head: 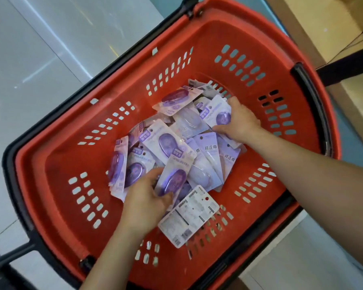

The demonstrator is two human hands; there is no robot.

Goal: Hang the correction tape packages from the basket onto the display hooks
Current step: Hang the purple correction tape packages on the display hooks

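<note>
My basket (249,34) sits on a glossy pale floor (40,59), with boxes (323,21) beside it. Packages (199,158) lie heaped inside; my left hand (147,199) pinches one, my right hand (242,120) grips another.

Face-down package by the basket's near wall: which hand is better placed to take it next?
Probably left: the left hand, though holding a purple package, lies beside the face-down package; the right hand grips a far package across the pile.

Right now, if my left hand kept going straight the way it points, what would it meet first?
The left hand points into the pile and grips a correction tape package; that comes first, more packages behind it, though depth is unclear.
</note>
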